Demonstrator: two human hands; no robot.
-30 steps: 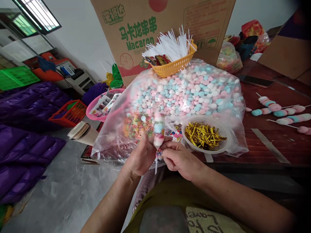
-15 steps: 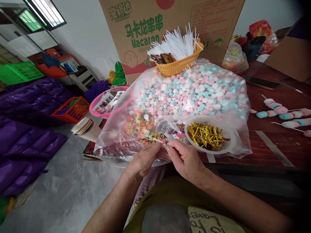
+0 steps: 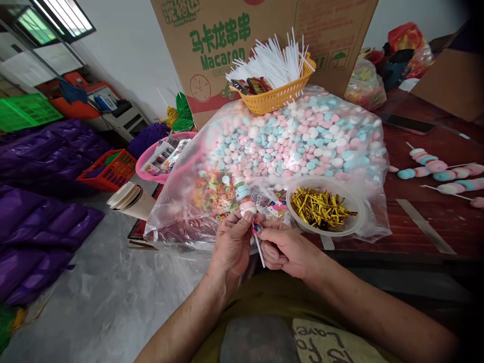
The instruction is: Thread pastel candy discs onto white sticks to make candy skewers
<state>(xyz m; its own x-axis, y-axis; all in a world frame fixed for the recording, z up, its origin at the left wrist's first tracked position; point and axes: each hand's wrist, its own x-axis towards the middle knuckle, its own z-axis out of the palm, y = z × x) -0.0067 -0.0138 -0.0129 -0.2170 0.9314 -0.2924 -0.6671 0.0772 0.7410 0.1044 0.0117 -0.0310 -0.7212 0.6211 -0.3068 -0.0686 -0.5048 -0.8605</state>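
Note:
A wrapped candy skewer [image 3: 244,194], stacked in pink, white and blue, points away from me over the clear plastic sheet. My left hand [image 3: 231,244] is closed around its lower end, thumb on top. Below that, the gathered, brightly printed wrapper end [image 3: 256,227] surrounds a white stick [image 3: 259,251], which sticks out towards me. My right hand [image 3: 287,247] pinches at this gathered end, its other fingers curled; a tie between the fingertips cannot be made out. Just right of the hands stands a clear bowl [image 3: 357,224] of gold twist ties [image 3: 320,207].
Pastel candies [image 3: 280,143] lie under a large plastic bag [image 3: 170,217], with ring-shaped candies [image 3: 215,189] nearer me. On it sits a yellow basket [image 3: 276,102] of white sticks. Other candy skewers [image 3: 459,173] lie at right. A pink basket [image 3: 145,166] and cardboard box [image 3: 177,55] stand behind.
The skewer has been turned: its candies now point away and its stick towards me. Both hands have shifted slightly down, with the right fingers curled at the wrapper's gathered end.

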